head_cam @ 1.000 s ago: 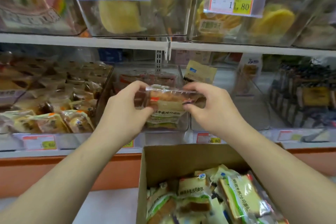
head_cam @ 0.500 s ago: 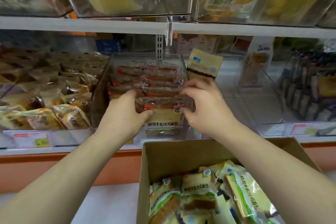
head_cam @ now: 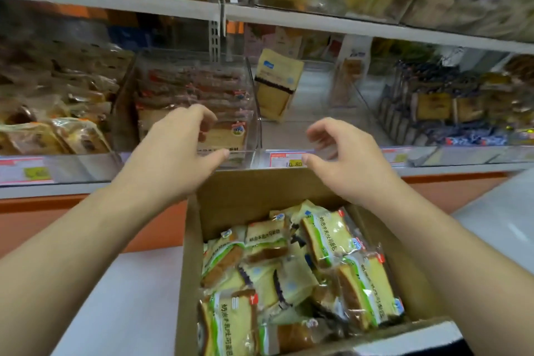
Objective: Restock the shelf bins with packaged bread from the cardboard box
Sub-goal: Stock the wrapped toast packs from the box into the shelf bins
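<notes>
A long white metal shelf (head_cam: pixel 318 19) with an orange front band runs across the view, carrying clear plastic bins under a second tier of clear bins of yellow cakes. Below it, an open brown cardboard box (head_cam: pixel 248 193) sits against the shelf front, holding a loose heap of green-and-white wrapped bread slices (head_cam: pixel 291 269). The clear plastic shelf bin (head_cam: pixel 251 113) straight ahead holds a row of the same kind of wrapped bread (head_cam: pixel 199 89), standing on edge and reaching its front wall. The neighbouring clear bin to the right holds a single tan bread packet with a dark stripe (head_cam: pixel 277 87), upright and leaning slightly. Left of centre lies a bin of brown pastries in clear wrap; far right, a row of dark-wrapped cakes.

The left hand (head_cam: pixel 176 153) hangs in front of the filled bin, fingers loosely curled and spread from the thumb, holding nothing; whether the fingertips touch the front packet I cannot tell. The right hand (head_cam: pixel 344 159) hovers above the box's far edge, fingers relaxed and half-curled, also holding nothing

A yellow-and-white price label (head_cam: pixel 289 159) sits between the two thumbs on the bin front
</notes>
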